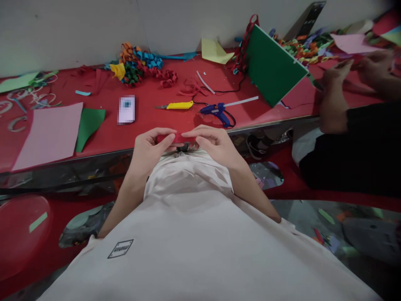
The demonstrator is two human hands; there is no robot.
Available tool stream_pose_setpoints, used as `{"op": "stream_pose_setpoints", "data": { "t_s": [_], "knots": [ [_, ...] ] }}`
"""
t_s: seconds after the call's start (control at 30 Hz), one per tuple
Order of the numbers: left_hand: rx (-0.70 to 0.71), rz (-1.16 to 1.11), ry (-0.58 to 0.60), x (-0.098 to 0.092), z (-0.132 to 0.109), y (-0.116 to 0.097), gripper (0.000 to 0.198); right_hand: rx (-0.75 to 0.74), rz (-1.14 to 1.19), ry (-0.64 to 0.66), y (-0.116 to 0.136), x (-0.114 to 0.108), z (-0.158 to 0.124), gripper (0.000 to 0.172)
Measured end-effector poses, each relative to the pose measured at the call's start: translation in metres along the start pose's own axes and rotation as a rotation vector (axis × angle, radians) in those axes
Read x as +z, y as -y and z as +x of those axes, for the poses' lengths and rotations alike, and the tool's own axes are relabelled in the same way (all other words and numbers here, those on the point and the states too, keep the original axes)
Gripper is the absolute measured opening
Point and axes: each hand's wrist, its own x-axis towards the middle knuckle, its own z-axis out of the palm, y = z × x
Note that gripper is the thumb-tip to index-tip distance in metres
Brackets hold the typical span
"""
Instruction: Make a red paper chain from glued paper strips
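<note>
Pinching from both ends, a red paper strip (pixel 176 138) is held by the left hand (pixel 149 149) and right hand (pixel 216 144) just before the red table (pixel 150 113) edge; its middle is partly hidden by fingertips; a dark object beneath cannot be made out; a glue gun (pixel 219 112) and yellow cutter (pixel 178 105) are seen beyond; a co-worker's hands (pixel 338 79) are cut off at right.

Nothing legible anywhere. Small boxed label (pixel 120 248) on the shirt (pixel 194 234), lettering too blurred to read. Phone (pixel 126 109) with screen pixelated, no text to make out.
</note>
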Motion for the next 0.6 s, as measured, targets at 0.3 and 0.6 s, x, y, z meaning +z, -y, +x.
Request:
{"op": "stream_pose_setpoints", "data": {
  "t_s": [0.3,0.6],
  "knots": [
    [0.015,0.087,-0.015,0.004,0.002,0.009,0.035,0.122,0.09,-0.105,-0.016,0.016,0.005,0.02],
    [0.161,0.27,0.057,0.005,-0.006,0.016,0.031,0.101,0.121,-0.018,-0.022,0.015,0.003,0.03]
  ]
}}
